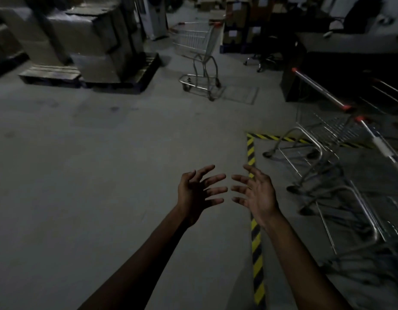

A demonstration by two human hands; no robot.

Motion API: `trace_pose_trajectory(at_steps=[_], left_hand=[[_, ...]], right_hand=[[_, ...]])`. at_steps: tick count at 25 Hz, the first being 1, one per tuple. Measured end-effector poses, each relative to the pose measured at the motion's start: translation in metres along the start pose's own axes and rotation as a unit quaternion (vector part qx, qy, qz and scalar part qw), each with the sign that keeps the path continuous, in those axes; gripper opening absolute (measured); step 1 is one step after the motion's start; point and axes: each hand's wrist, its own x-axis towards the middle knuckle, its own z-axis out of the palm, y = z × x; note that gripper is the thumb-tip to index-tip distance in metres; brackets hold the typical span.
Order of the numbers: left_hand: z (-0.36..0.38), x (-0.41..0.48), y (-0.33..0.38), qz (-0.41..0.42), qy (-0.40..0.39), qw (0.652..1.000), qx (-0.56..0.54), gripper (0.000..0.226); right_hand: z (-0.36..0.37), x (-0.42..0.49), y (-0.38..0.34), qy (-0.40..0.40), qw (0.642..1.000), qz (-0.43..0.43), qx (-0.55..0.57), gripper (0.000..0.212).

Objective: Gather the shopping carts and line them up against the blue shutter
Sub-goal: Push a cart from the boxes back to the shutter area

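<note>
Head view: both hands are held out over the concrete floor (104,175), palms turned toward each other, fingers spread and straight, nothing gripped; the left hand (193,193) and right hand (259,195) almost meet at the fingertips. Just beside the right hand a yellow-and-black tape line (256,242) is laid along the floor. Past it, to the right, a group of nested carts (317,145) is parked (the blue shutter itself is not seen). Well ahead, slightly left of both hands, a lone cart (193,41) is seen standing apart, near boxes stacked on a pallet (50,73). It is judged the next to be fetched. Its red-tipped handle appears to lie on the far side, so it would have to be walked round. Neither hand is markedly nearer.
</note>
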Motion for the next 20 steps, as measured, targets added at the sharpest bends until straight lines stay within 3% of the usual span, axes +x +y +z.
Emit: trace_pose_trajectory(at_steps=[4, 9, 20], left_hand=[[0.002, 0.113, 0.034, 0.009, 0.006, 1.000, 0.021, 0.054], [0.022, 0.295, 0.101, 0.028, 0.046, 0.996, 0.068, 0.052], [0.044, 0.705, 0.282, 0.050, 0.146, 0.957, 0.244, 0.037]], right_hand=[[-0.007, 0.124, -0.026, -0.023, 0.999, 0.016, 0.036, 0.043], [-0.028, 0.321, -0.090, -0.042, 0.999, 0.013, 0.032, 0.045], [-0.013, 0.750, -0.274, -0.074, 0.975, -0.048, -0.203, 0.022]])
